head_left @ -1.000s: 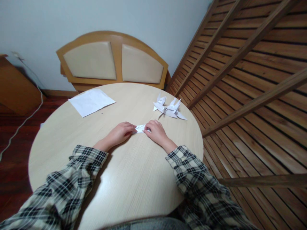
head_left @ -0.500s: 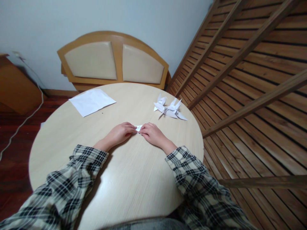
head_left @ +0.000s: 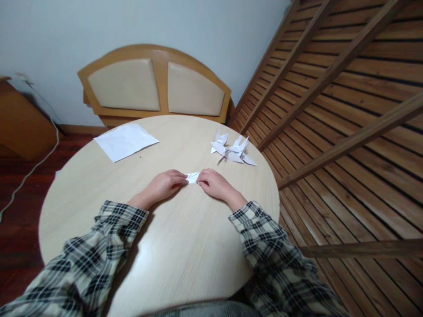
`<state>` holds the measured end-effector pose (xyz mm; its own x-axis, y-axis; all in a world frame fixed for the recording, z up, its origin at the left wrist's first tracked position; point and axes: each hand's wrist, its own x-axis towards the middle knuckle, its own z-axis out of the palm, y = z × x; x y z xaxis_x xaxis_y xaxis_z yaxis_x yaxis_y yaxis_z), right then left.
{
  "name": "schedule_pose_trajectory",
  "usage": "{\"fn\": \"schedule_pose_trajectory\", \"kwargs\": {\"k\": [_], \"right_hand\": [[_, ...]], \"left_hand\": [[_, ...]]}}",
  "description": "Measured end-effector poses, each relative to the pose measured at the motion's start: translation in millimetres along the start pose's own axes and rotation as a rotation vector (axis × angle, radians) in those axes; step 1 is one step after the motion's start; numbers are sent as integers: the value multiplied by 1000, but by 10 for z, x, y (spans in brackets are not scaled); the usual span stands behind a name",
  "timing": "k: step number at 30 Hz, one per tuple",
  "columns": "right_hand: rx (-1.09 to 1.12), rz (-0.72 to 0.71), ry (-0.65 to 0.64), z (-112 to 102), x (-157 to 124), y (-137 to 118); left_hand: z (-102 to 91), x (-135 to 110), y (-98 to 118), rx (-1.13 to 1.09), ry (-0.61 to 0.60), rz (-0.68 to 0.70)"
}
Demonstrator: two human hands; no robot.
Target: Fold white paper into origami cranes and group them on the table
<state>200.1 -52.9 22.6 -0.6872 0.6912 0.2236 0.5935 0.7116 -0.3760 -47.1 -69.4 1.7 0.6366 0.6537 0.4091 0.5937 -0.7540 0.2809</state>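
Note:
A small piece of folded white paper [head_left: 192, 178] lies at the middle of the round table, between my two hands. My left hand [head_left: 167, 182] is closed on its left end, fingertips pressed down over the paper. At the right end, my right hand [head_left: 216, 184] pinches the paper's edge between thumb and fingers. The stretch of paper between the hands shows creases; both ends are covered by my fingers. Beyond my right hand sit several folded paper cranes [head_left: 235, 152], bunched close together with their wings raised.
Flat white paper [head_left: 127, 141] rests at the table's far left. The round table [head_left: 172, 246] has a wooden headboard [head_left: 163, 83] behind it. A slatted wooden partition [head_left: 346, 132] rises along the right. A white cable [head_left: 39, 163] runs down to the floor at left.
My right hand has shifted slightly right along the folded paper, uncovering more of it between the hands. My left hand stays nearly in place.

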Motion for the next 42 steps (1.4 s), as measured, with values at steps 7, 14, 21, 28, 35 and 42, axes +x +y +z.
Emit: {"fn": "schedule_pose_trajectory", "kwargs": {"k": [7,14,21,28,35,42], "right_hand": [[-77,106,9,-37,-16,-50],[-109,29,38,-5,-26,-30],[-62,1,26,93,-17,30],[-85,-8,25,107,-3,61],[-117,-22,21,89,1,36],[-117,-21,14,82,-1,30]], "left_hand": [[-6,6,15,-9,-19,12],[-1,8,14,-9,-9,21],[-32,21,51,11,-9,18],[-28,14,41,12,-13,13],[-39,10,50,23,-8,32],[-11,-4,17,0,7,2]]}}
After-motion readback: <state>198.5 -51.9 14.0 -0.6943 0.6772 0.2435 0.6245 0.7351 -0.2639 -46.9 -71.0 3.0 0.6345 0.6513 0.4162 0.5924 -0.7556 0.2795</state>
